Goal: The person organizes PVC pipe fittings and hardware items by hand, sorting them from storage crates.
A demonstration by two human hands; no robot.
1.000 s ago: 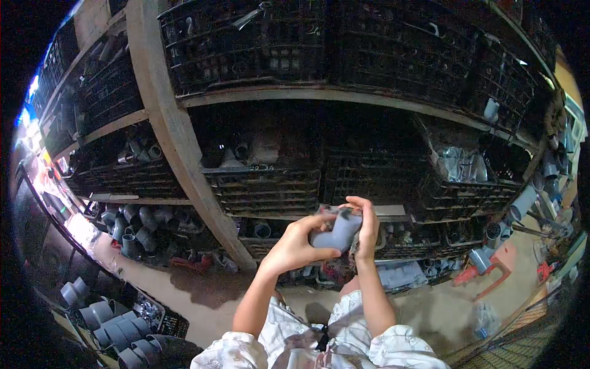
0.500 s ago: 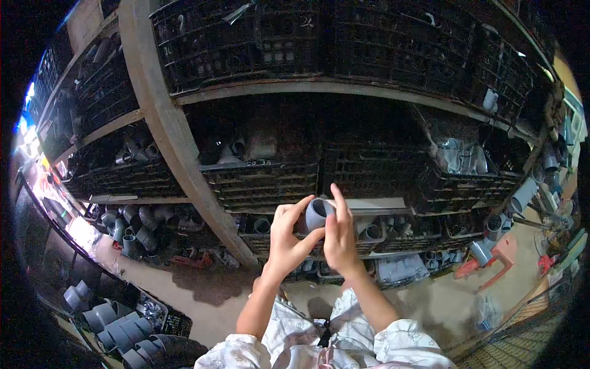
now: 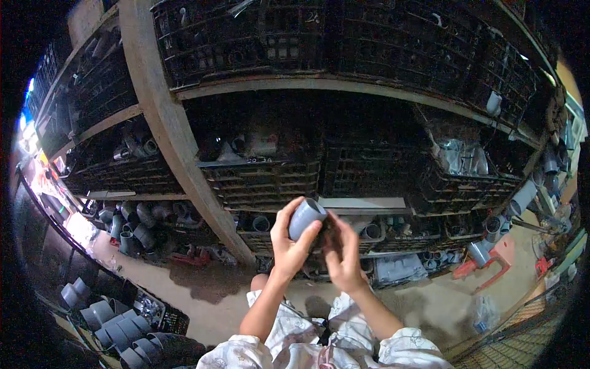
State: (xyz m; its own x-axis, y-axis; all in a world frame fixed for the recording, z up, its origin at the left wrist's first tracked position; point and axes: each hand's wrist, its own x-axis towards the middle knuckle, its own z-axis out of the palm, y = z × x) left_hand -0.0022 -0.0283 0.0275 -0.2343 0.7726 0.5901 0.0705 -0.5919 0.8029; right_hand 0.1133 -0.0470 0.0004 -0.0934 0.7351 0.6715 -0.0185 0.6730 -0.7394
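Note:
A short grey plastic pipe fitting (image 3: pixel 305 220) is held up in front of the shelves, tilted, with its round opening toward the upper right. My left hand (image 3: pixel 289 251) is closed around it, thumb across the near side and fingers behind. Just right of the fitting is my right hand (image 3: pixel 345 257), its fingers stretched upward and somewhat blurred by motion. Its fingertips are near the fitting's right rim. Behind both hands, a low shelf row holds more grey fittings (image 3: pixel 371 232).
Black plastic crates (image 3: pixel 264 187) fill the wooden shelves, divided by a post (image 3: pixel 163 129). Stacked grey fittings (image 3: pixel 120 332) lie at lower left. A red plastic stool (image 3: pixel 501 258) is on the floor at right, near a clear plastic bag (image 3: pixel 485 313).
The fitting has turned from facing me to leaning up and right, moving slightly left. My right hand has come off it and dropped a little; my left hand keeps its hold.

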